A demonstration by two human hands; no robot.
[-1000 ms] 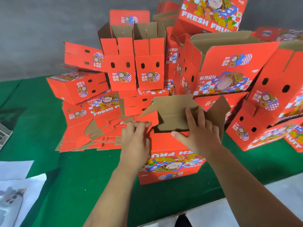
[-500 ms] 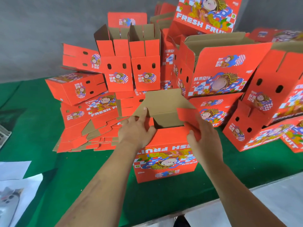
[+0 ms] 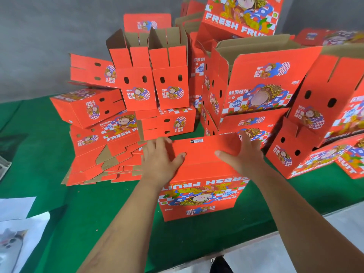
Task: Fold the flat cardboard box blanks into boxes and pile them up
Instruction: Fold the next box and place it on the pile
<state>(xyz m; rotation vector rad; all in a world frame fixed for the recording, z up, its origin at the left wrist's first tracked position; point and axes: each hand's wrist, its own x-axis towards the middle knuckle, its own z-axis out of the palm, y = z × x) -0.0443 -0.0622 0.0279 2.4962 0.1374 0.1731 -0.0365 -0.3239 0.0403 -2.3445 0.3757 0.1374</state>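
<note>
A red "FRESH FRUIT" box (image 3: 201, 196) stands on the green table (image 3: 59, 194) right in front of me, its top flaps folded down flat. My left hand (image 3: 159, 160) presses on the left side of the top with fingers spread. My right hand (image 3: 244, 154) presses on the right side, its fingertips over the far right corner. A stack of flat red box blanks (image 3: 102, 166) lies to the left of the box. A pile of folded red boxes (image 3: 256, 91) rises behind and to the right.
Two upright open boxes (image 3: 151, 75) stand at the back centre, with more boxes lying on their sides at the left. White paper sheets (image 3: 17, 223) lie at the table's front left. The table's front edge runs below the box, with grey floor at lower right.
The box's brown inner flaps stood open before. Both hands have folded the red top flaps down and now lie flat on the closed top.
</note>
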